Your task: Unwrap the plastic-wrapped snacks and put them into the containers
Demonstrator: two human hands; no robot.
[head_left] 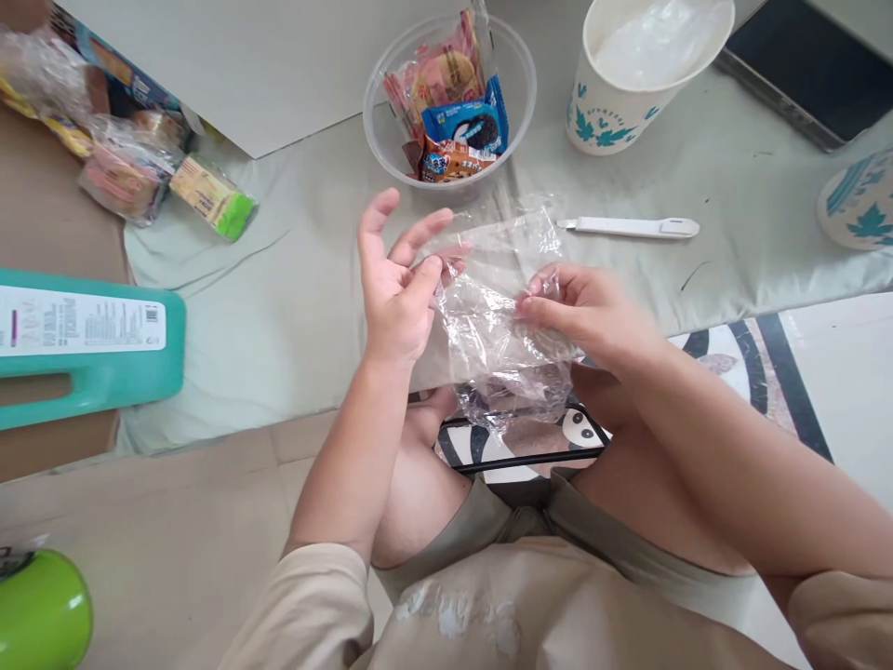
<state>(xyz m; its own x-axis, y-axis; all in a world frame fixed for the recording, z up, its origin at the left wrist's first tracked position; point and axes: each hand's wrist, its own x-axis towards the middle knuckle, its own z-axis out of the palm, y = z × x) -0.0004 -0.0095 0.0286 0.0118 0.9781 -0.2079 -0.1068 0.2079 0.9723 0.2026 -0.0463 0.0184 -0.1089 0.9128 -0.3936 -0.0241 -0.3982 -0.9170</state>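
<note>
A crinkled clear plastic bag (488,307) hangs between my hands above my lap. My left hand (401,288) pinches its left edge between thumb and finger, with the other fingers raised. On the other side my right hand (582,307) has thumb and fingers closed on the bag's right side. Just beyond the bag stands a round clear plastic bowl (373,121) holding several wrapped snacks, among them a blue cookie packet (467,121) and a brown packet (453,160). To the right of the bag, a white utility knife (632,227) lies on the cloth, its tip pointing left.
A paper cup (606,116) with clear plastic inside stands at the back, beside a dark phone (809,65). Another cup (861,200) is at the right edge. Wrapped snacks (129,172) and a green-tipped packet (213,197) lie left, above a teal bottle (132,372).
</note>
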